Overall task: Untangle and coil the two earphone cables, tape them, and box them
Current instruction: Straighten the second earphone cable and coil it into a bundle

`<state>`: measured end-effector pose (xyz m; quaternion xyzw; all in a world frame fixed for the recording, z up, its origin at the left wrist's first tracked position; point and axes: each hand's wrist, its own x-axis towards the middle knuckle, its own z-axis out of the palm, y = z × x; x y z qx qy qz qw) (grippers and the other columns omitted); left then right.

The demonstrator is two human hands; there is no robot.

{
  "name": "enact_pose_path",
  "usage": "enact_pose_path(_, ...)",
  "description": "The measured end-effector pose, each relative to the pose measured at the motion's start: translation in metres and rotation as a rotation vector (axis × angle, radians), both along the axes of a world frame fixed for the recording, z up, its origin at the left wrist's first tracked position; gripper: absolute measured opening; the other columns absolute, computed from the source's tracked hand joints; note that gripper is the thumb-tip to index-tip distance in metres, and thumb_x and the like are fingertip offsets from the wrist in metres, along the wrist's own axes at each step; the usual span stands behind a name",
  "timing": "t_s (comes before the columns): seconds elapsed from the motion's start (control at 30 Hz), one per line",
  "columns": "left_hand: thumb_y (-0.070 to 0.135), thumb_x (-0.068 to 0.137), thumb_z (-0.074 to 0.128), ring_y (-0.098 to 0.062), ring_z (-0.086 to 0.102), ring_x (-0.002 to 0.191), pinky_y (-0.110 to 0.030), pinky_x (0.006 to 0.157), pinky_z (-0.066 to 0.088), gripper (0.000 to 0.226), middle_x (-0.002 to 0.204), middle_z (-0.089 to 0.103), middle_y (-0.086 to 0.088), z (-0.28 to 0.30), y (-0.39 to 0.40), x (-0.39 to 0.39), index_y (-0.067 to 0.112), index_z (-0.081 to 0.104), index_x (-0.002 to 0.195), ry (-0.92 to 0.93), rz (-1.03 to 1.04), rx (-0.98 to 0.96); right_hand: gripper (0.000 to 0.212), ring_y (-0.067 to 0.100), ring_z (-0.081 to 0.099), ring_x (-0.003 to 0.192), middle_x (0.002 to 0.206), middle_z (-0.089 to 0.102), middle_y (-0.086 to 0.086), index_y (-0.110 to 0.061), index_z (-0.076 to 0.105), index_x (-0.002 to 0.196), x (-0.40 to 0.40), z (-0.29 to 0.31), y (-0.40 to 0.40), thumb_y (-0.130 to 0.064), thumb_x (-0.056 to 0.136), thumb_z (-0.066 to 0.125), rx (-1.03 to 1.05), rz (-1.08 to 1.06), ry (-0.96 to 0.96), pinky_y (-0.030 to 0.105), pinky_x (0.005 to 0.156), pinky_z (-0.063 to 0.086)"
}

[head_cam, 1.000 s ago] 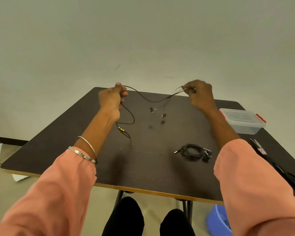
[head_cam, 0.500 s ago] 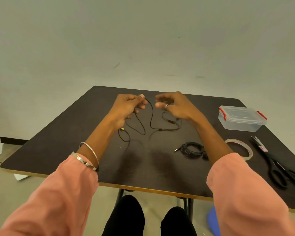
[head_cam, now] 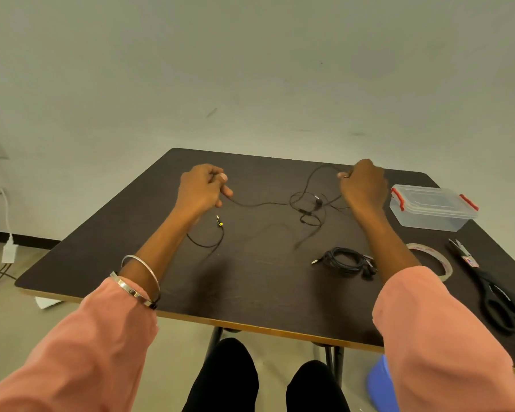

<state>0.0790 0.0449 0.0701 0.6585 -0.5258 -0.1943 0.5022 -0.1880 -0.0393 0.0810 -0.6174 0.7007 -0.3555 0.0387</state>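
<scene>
A thin black earphone cable (head_cam: 259,204) stretches between my two hands above the dark table (head_cam: 250,281). My left hand (head_cam: 202,188) grips its left part; the plug end with a yellow mark (head_cam: 220,223) trails below onto the table. My right hand (head_cam: 363,185) pinches the cable at the far right, with loose loops and the earbuds (head_cam: 309,208) lying tangled beside it. A second black earphone cable (head_cam: 347,260) lies coiled on the table near my right forearm. A clear plastic box with red clips (head_cam: 433,208) stands at the right, lid on.
A roll of clear tape (head_cam: 431,261) lies right of my right forearm. Black scissors (head_cam: 494,289) lie near the table's right edge. A blue bin (head_cam: 382,385) stands on the floor below the table. My knees show under the front edge.
My hands were close together half a second ago and have moved apart, pulling the cable out between them. The loose loops now lie near my right hand.
</scene>
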Motion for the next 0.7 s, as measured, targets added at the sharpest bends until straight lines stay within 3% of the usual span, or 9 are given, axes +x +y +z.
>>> enact_pose_path(0.07, 0.017, 0.099, 0.047, -0.014, 0.056, 0.046, -0.021, 0.057, 0.049, 0.029, 0.08, 0.072, -0.002, 0.002, 0.0, 0.0, 0.008, 0.053, 0.125, -0.012, 0.007, -0.019, 0.03, 0.038, 0.052, 0.114, 0.112, 0.062, 0.018, -0.004, 0.06, 0.107, 0.003, 0.001, 0.006, -0.029, 0.092, 0.06, 0.078, -0.039, 0.273, 0.053, 0.097, 0.038)
enact_pose_path(0.13, 0.018, 0.1, 0.046, -0.017, 0.056, 0.047, -0.025, 0.059, 0.05, 0.025, 0.081, 0.073, -0.002, 0.006, 0.001, -0.004, 0.008, 0.053, 0.121, 0.021, -0.033, -0.035, 0.043, 0.035, 0.044, 0.124, 0.123, 0.058, 0.015, -0.006, 0.059, 0.116, 0.014, 0.005, 0.012, -0.039, 0.089, 0.063, 0.096, 0.136, 0.37, 0.054, 0.102, 0.032)
enact_pose_path(0.23, 0.019, 0.1, 0.046, -0.017, 0.056, 0.046, -0.022, 0.055, 0.048, 0.021, 0.081, 0.074, -0.001, 0.011, 0.003, -0.015, 0.006, 0.06, 0.109, 0.049, -0.127, -0.055, 0.072, 0.023, 0.039, 0.136, 0.144, 0.047, 0.006, -0.015, 0.041, 0.142, 0.041, 0.01, 0.028, -0.043, 0.083, 0.069, 0.137, 0.645, 0.064, 0.041, 0.11, 0.032)
enact_pose_path(0.3, 0.02, 0.1, 0.047, -0.018, 0.055, 0.047, -0.015, 0.046, 0.042, 0.02, 0.081, 0.074, -0.002, 0.014, 0.005, -0.023, 0.008, 0.064, 0.103, 0.069, -0.169, -0.087, 0.079, 0.016, 0.039, 0.136, 0.146, 0.045, 0.001, -0.017, 0.032, 0.147, 0.061, 0.007, 0.04, -0.04, 0.082, 0.07, 0.169, 0.849, -0.075, 0.03, 0.107, 0.032)
enact_pose_path(0.37, 0.019, 0.099, 0.051, -0.016, 0.054, 0.046, -0.013, 0.044, 0.039, 0.02, 0.077, 0.072, -0.003, 0.015, 0.006, -0.029, 0.009, 0.067, 0.097, 0.097, -0.189, -0.119, 0.068, 0.013, 0.049, 0.128, 0.137, 0.055, 0.002, -0.017, 0.04, 0.143, 0.078, 0.003, 0.047, -0.034, 0.084, 0.07, 0.126, 0.929, -0.083, 0.027, 0.103, 0.037)
enact_pose_path(0.43, 0.017, 0.097, 0.053, -0.011, 0.051, 0.044, -0.016, 0.045, 0.04, 0.019, 0.071, 0.069, -0.002, 0.015, 0.006, -0.03, 0.009, 0.07, 0.092, 0.125, -0.189, -0.145, 0.04, 0.009, 0.063, 0.104, 0.111, 0.069, 0.004, -0.013, 0.059, 0.125, 0.085, 0.0, 0.048, -0.025, 0.087, 0.067, 0.08, 0.946, -0.154, 0.024, 0.092, 0.048)
enact_pose_path(0.5, 0.018, 0.097, 0.055, -0.003, 0.048, 0.043, -0.015, 0.045, 0.039, 0.019, 0.067, 0.065, -0.002, 0.014, 0.007, -0.028, 0.011, 0.071, 0.09, 0.14, -0.169, -0.151, 0.019, 0.003, 0.065, 0.076, 0.085, 0.071, 0.004, -0.005, 0.068, 0.104, 0.081, 0.002, 0.046, -0.018, 0.09, 0.065, 0.101, 0.929, -0.333, 0.016, 0.073, 0.049)
enact_pose_path(0.57, 0.023, 0.095, 0.058, 0.0, 0.046, 0.043, -0.013, 0.046, 0.036, 0.021, 0.064, 0.061, -0.001, 0.011, 0.008, -0.024, 0.01, 0.073, 0.089, 0.128, -0.156, -0.139, 0.016, 0.0, 0.06, 0.061, 0.075, 0.068, 0.003, -0.003, 0.07, 0.096, 0.072, 0.006, 0.042, -0.016, 0.091, 0.064, 0.122, 0.877, -0.476, 0.012, 0.061, 0.046)
enact_pose_path(0.7, 0.031, 0.094, 0.06, 0.0, 0.042, 0.044, -0.015, 0.049, 0.035, 0.026, 0.061, 0.056, 0.002, -0.002, 0.009, -0.015, 0.011, 0.076, 0.088, 0.08, -0.202, -0.055, 0.014, 0.0, 0.054, 0.05, 0.073, 0.066, 0.004, -0.001, 0.072, 0.093, 0.051, 0.017, 0.027, -0.007, 0.092, 0.06, 0.029, 0.668, -0.646, 0.013, 0.049, 0.043)
